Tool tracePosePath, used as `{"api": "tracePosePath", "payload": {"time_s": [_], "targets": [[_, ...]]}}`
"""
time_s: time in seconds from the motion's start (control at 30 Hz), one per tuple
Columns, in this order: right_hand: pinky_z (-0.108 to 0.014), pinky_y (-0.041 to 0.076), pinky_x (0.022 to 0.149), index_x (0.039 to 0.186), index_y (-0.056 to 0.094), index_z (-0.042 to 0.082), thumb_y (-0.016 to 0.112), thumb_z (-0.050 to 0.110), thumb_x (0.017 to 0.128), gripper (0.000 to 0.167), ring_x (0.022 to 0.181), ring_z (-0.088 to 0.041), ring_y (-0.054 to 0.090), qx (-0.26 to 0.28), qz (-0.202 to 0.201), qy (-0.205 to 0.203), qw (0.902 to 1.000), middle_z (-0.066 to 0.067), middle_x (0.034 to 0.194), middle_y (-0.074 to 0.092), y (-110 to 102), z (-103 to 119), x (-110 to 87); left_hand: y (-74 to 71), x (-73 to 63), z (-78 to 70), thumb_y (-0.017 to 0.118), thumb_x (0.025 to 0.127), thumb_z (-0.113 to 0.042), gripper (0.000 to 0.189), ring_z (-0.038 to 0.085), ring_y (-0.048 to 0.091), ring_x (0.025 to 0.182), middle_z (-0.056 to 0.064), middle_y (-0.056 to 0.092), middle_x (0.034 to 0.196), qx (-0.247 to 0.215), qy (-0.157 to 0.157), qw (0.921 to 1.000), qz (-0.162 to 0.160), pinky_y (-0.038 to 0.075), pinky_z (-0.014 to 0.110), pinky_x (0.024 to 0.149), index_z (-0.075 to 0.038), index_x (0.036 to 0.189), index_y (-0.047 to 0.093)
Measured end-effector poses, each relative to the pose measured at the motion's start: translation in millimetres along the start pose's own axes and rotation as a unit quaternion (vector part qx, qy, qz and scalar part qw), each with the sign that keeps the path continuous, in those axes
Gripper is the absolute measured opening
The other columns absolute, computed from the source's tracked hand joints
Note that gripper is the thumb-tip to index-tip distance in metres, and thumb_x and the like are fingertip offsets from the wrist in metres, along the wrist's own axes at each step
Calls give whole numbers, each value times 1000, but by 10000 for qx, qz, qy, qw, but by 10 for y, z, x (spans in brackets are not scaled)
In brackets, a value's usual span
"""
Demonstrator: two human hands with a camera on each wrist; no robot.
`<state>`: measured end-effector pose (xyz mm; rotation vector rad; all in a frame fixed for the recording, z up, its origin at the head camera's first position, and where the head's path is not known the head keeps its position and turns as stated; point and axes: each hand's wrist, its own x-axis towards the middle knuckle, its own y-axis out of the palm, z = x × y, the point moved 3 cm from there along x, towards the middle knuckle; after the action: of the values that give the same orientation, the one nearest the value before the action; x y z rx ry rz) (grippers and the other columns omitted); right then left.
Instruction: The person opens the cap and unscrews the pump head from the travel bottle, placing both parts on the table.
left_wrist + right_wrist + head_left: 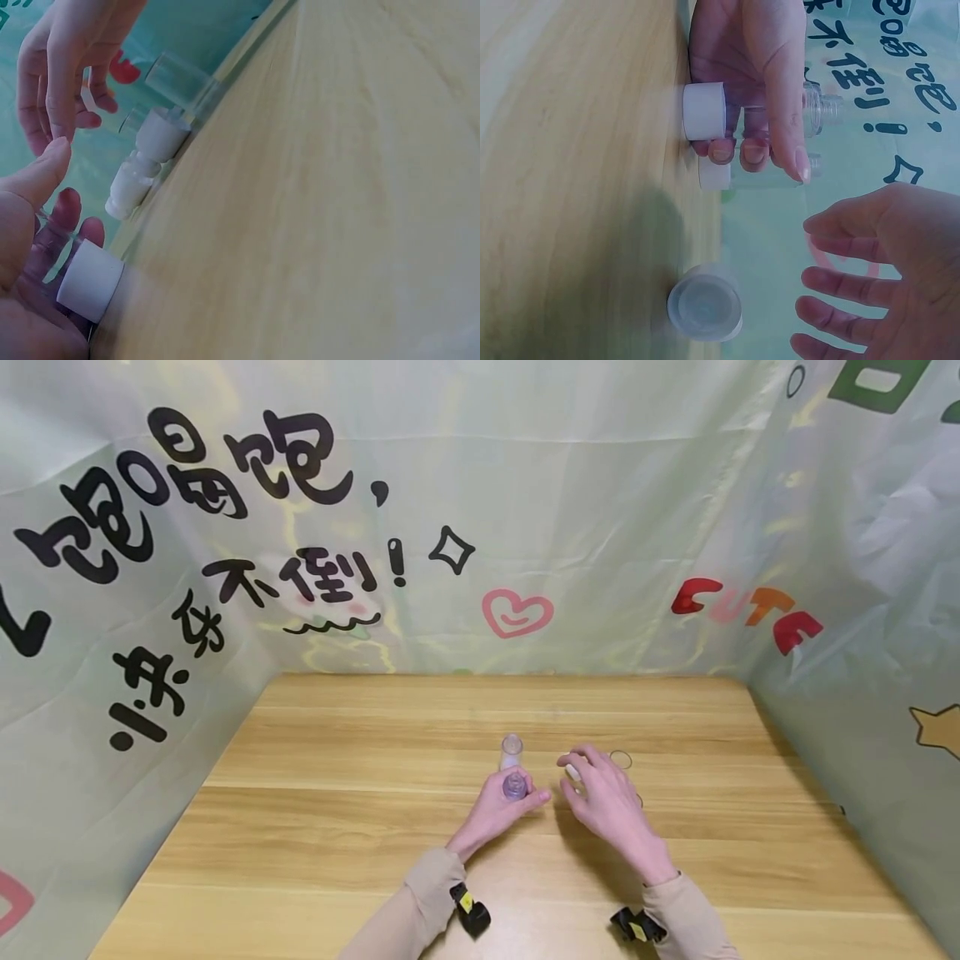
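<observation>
My left hand (501, 806) grips a clear bottle (514, 787) that has a white base and a threaded, uncapped neck. It stands upright, with the white base (705, 111) at the tabletop. Just behind it is a second clear bottle (512, 747), also with a white base, partly hidden by the left hand in the right wrist view. My right hand (603, 797) hovers to the right with loosely bent fingers and holds nothing. Under its fingers is a white pump-like piece (573, 772). The left wrist view shows white pieces (133, 184) near the right hand.
Clear cylindrical covers stand right of the right hand; one shows as a thin round rim (621, 760), another cover (180, 81) in the left wrist view. The wooden table (337, 827) is bounded by printed cloth walls (600, 510) at the back and sides.
</observation>
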<state>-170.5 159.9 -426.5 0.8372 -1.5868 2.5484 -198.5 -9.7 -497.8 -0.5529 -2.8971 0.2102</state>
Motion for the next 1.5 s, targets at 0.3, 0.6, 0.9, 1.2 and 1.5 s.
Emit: {"api": "tracePosePath", "payload": {"time_s": [0.3,0.6,0.9,1.2,1.5], "targets": [[-51,56,84,106,70,8,77,8,83,24,100,-33,66,76,-36,-16,10000,-12,112,69,6,14,10,-20,-31,-14,79,85,-17,25,3,59,73,4,67,84,-65,-115,9999,56,52,23,74,-2,92,62],[-52,55,85,107,70,8,77,9,83,25,102,-35,65,103,-37,-29,9999,-13,114,69,-4,11,18,-29,-32,-29,81,83,-15,27,5,60,77,-3,64,86,-242,-226,9994,27,51,24,79,-3,97,62],[-53,55,87,107,70,8,77,10,83,24,103,-35,65,126,-76,-49,9999,-14,114,69,-16,6,14,-68,-55,-35,83,82,-20,37,13,64,94,15,70,104,-388,-299,9988,-2,52,28,88,-2,108,65],[-53,54,87,106,71,8,78,10,83,25,104,-35,64,153,-81,-14,9998,-14,115,69,-63,-10,13,-167,-114,-68,84,81,-22,54,29,65,113,11,70,121,-302,-294,9991,35,51,33,99,-4,127,62],[-54,54,87,106,71,6,79,10,83,25,106,-36,64,210,-190,-37,9996,-13,115,69,-113,-74,12,-325,-203,-150,88,76,-32,73,23,62,123,7,68,130,-114,-163,9998,-31,44,44,114,-10,138,57]]}}
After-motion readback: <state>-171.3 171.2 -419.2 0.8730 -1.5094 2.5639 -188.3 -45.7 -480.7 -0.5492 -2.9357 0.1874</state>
